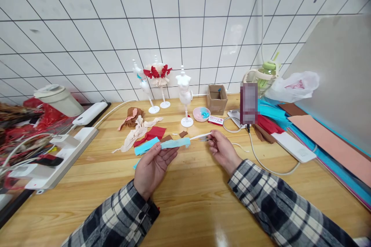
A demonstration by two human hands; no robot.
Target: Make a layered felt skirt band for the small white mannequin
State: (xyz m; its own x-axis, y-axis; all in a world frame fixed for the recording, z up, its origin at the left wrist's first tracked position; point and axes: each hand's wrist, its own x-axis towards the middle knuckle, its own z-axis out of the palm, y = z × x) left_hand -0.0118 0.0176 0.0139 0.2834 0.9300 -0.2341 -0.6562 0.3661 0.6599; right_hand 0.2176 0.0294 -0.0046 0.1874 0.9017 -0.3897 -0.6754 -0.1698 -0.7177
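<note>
My left hand (153, 166) is palm up over the wooden table (191, 200), and its thumb and fingers pinch a light blue strip of fabric (175, 143) that sticks out to the right. My right hand (223, 149) is closed on small scissors with white handles (203, 137), whose tip points left toward the strip's end. Just behind the hands lie scraps of red (153, 132), cream (133, 135), brown and blue fabric.
Three small white mannequin stands (184, 96) are at the back, one wearing a red and cream dress. Nearby are a pink dish (201, 114), a small cardboard box (217, 98), a power strip (58, 154) on the left, and coloured sheets (327, 142) and a cable on the right.
</note>
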